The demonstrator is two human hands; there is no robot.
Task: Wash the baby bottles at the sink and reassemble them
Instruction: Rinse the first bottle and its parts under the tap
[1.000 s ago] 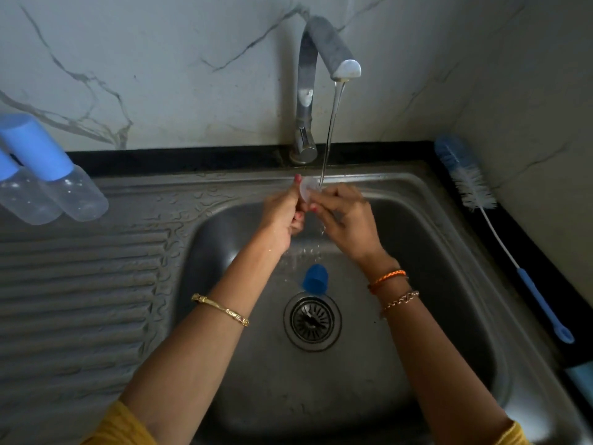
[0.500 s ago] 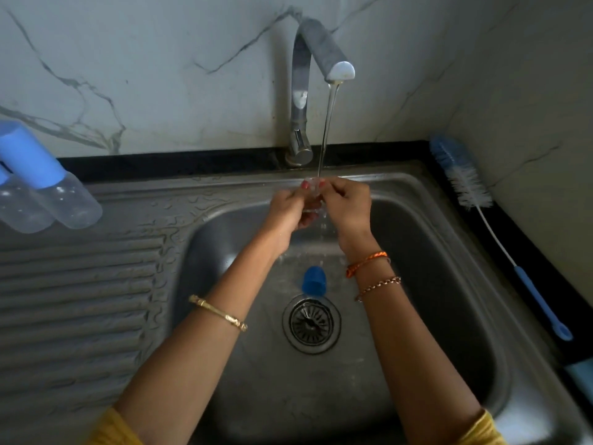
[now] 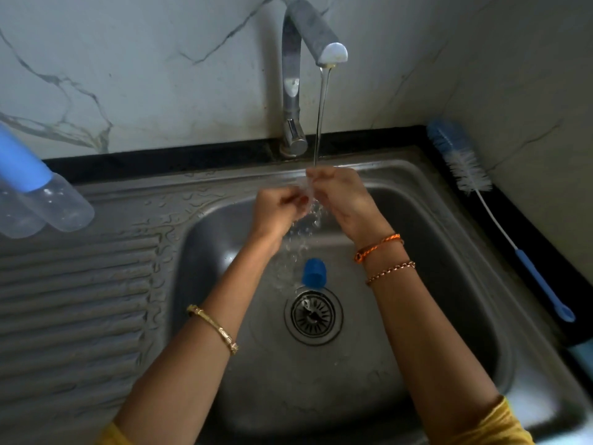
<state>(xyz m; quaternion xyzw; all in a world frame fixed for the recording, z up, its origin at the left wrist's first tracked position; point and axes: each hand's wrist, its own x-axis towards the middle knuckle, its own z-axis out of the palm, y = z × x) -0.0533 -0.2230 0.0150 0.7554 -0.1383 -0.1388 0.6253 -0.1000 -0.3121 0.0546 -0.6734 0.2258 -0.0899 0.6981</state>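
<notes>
Over the steel sink (image 3: 449, 239), my left hand (image 3: 278, 210) and my right hand (image 3: 338, 195) meet under the running stream from the tap (image 3: 308, 30). Together they pinch a small clear teat (image 3: 306, 187), mostly hidden by my fingers and the splashing water. A blue bottle cap (image 3: 313, 273) lies in the basin just above the drain (image 3: 313, 316). Two clear baby bottles with blue caps (image 3: 48, 200) rest on the drainboard at the far left.
A blue-and-white bottle brush (image 3: 475, 184) lies along the right counter edge by the wall. The ribbed, wet drainboard (image 3: 73, 300) stretches left of the basin. A pale blue object (image 3: 584, 358) shows at the right frame edge.
My hands closed in together under the stream and rose slightly toward the tap. The teat is now more hidden between my fingers, and water splashes off it.
</notes>
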